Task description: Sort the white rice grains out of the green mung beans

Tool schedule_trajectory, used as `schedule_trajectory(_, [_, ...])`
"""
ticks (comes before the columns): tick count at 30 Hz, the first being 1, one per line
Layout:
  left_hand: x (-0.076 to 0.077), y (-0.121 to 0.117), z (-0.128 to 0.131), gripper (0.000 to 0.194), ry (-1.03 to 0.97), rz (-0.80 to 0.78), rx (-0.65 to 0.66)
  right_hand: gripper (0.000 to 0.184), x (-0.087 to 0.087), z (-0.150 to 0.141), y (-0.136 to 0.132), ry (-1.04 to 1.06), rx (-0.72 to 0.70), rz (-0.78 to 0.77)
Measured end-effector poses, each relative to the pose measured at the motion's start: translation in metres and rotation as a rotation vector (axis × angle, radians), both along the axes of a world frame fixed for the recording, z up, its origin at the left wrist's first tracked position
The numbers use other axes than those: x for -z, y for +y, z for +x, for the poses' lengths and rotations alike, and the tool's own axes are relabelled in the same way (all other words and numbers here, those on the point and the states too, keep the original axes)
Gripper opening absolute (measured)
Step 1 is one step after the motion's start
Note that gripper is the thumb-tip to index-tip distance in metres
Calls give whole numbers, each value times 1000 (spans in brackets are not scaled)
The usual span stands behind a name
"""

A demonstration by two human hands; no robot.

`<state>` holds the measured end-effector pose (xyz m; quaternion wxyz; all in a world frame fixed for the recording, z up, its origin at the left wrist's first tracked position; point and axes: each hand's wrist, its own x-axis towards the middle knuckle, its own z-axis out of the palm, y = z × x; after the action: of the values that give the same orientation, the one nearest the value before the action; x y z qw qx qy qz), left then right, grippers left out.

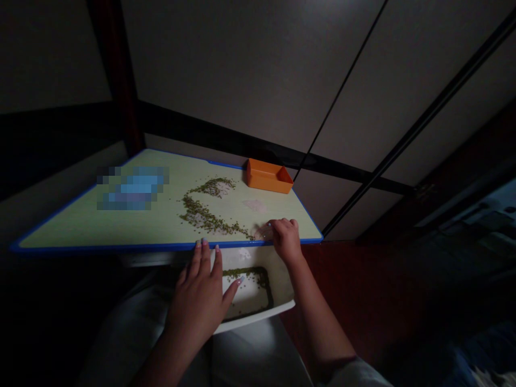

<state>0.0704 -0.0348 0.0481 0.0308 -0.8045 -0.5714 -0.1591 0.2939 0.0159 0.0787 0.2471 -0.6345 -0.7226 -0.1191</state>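
Small green beans (209,219) lie scattered in a curved trail on the pale green table top (80,231), reaching its blue front edge. My right hand (287,236) is at that edge, its fingers curled together beside a thin, see-through pinkish patch (263,232). What the fingers hold, if anything, is hard to make out. Below the edge is a white tub (282,274) with more green beans along its inner bottom. My left hand (201,290) is stretched out over the tub's left side, fingertips at the table edge and thumb spread over the tub. Nothing shows in it.
An orange open box (268,177) stands at the table's back right corner. A blurred blue item (135,188) lies on the left of the table. A pale patch (255,205) shows near the box. Behind the table rises a grey panelled wall (242,80).
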Motion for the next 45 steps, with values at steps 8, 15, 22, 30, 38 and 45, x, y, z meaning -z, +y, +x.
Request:
schedule_trajectory(8, [0, 0, -1, 75, 5, 3, 8, 24, 1, 0, 3, -16, 72, 32])
schedule_trajectory(15, [-1, 1, -1, 75, -3, 12, 6, 23, 1, 3, 2, 25, 223, 92])
schedule_trajectory(22, [0, 1, -2, 75, 4, 18, 5, 22, 3, 3, 3, 31, 219, 57])
schedule_trajectory(30, [2, 1, -2, 75, -2, 27, 16, 23, 2, 2, 1, 3, 120, 32])
schedule_trajectory(38, [-1, 0, -3, 74, 1, 8, 4, 22, -1, 1, -1, -17, 141, 19])
schedule_trajectory(45, [-1, 0, -3, 75, 8, 12, 11, 21, -1, 1, -1, -21, 128, 23])
